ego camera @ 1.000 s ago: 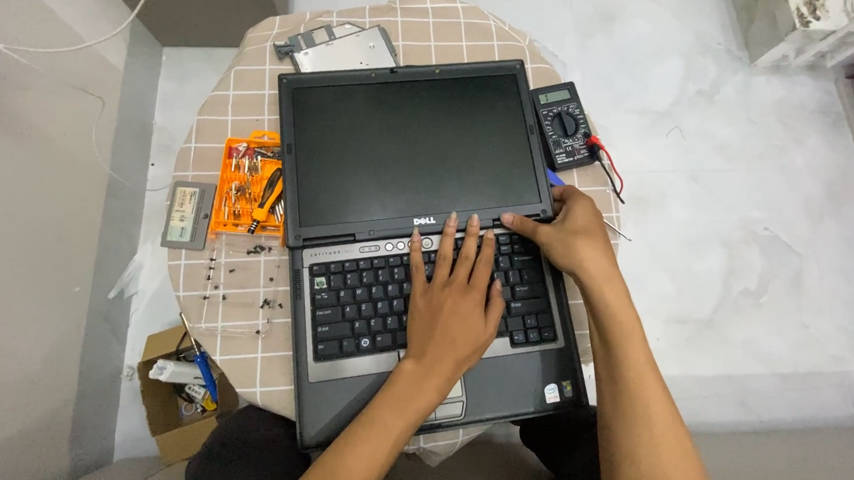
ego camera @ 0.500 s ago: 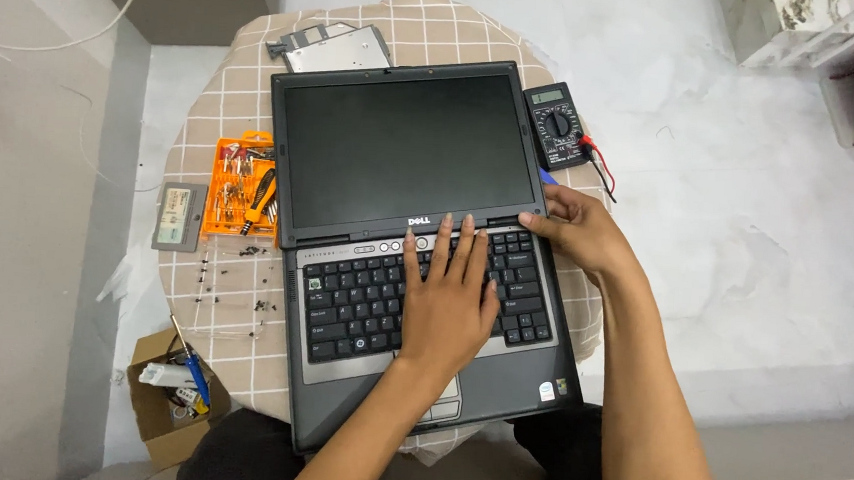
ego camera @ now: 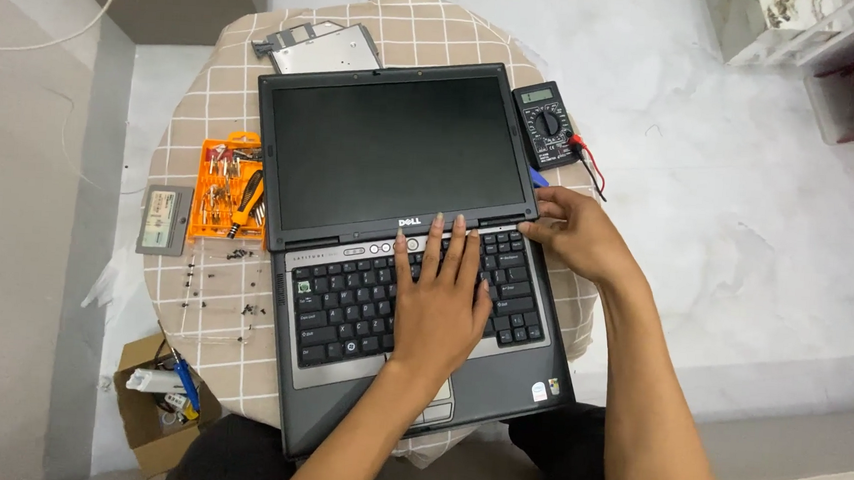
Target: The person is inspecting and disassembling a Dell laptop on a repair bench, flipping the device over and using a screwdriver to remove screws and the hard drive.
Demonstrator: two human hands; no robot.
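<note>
Grey laptop (ego camera: 388, 228) sits open on the checked round table (ego camera: 219, 89). Left hand (ego camera: 438, 295) lies flat, fingers spread, on the keyboard (ego camera: 344, 304); right hand (ego camera: 575, 237) curls loosely against the right hinge corner, forearms angled inward.

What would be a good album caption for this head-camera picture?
Left hand flat on an open laptop's keyboard, right hand at its hinge corner, multimeter and orange tool kit alongside.
</note>
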